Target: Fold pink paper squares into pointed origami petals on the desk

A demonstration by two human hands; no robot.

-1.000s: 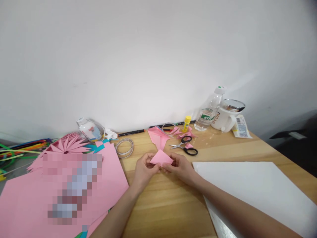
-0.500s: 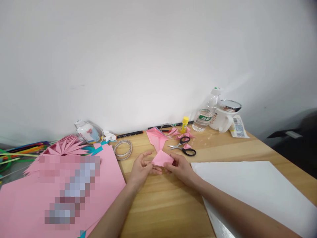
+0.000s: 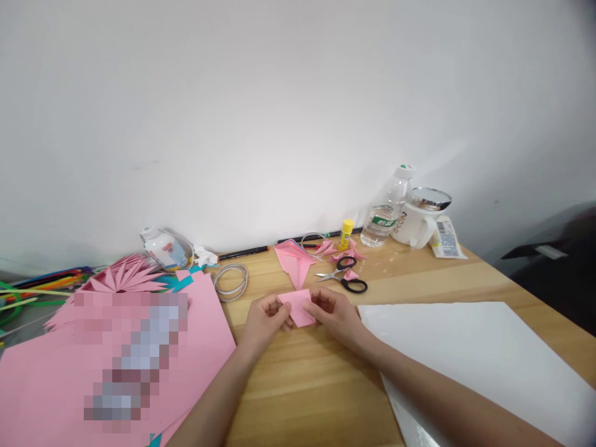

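A small pink paper square [image 3: 298, 308] is held between my two hands, just above the wooden table [image 3: 302, 385]. My left hand [image 3: 270, 316] pinches its left side, thumb on top. On the opposite edge, my right hand [image 3: 329, 310] grips the paper with thumb and curled fingers. Right behind the square lies a larger folded pink paper [image 3: 294, 261]. Scissors [image 3: 342, 274] with black handles rest open to the right of it, among small folded pink pieces [image 3: 352, 249] and an upright yellow glue stick [image 3: 346, 234].
Pink sheets [image 3: 205, 347] and a fanned pink paper shape [image 3: 123, 276] cover the left side. A white board [image 3: 475, 360] lies right. Behind are a water bottle [image 3: 384, 214], a white mug [image 3: 412, 226], a black marker [image 3: 244, 253] and a coiled cord [image 3: 231, 282].
The pink square has turned from a diamond pose to nearly edge-on with me and moved slightly left. My left fingers, spread before, have closed on it.
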